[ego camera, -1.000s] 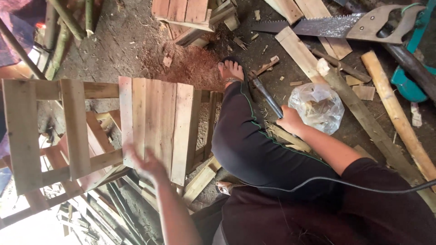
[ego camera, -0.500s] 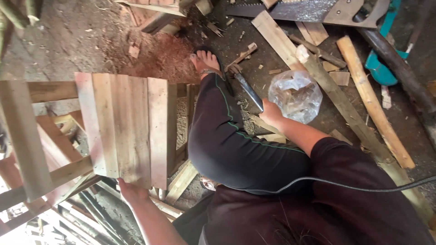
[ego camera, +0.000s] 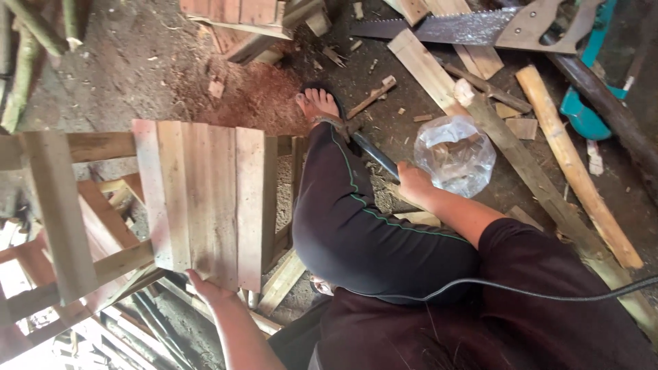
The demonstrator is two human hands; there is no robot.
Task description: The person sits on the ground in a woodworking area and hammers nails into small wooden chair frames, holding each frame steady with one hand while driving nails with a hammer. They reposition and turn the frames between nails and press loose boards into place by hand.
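Head view, looking straight down onto a cluttered dirt floor. Left hand [ego camera: 205, 286] clamped on the near edge of the slatted wooden seat [ego camera: 205, 202], fingers tucked under the boards, thumb side up. Seat panel sitting on a plank chair frame [ego camera: 58, 212] that stretches away to the left. Right hand [ego camera: 414, 183] wrapped around the dark handle of a hammer [ego camera: 373, 154], head end hidden behind the knee in black trousers [ego camera: 356, 219], so only the shaft on show. Hammer lying low over the ground, between that leg and a clear plastic bag [ego camera: 456, 154] just to the right, bag touching or nearly touching the knuckles. Sandalled foot [ego camera: 317, 104] planted at the far end of the leg, beside a patch of reddish sawdust [ego camera: 264, 96]. Farther off, a handsaw [ego camera: 473, 27] resting across loose planks, with a pale round pole [ego camera: 576, 164] running diagonally at the right. Black cable [ego camera: 521, 291] draped across the dark shirt, near right.
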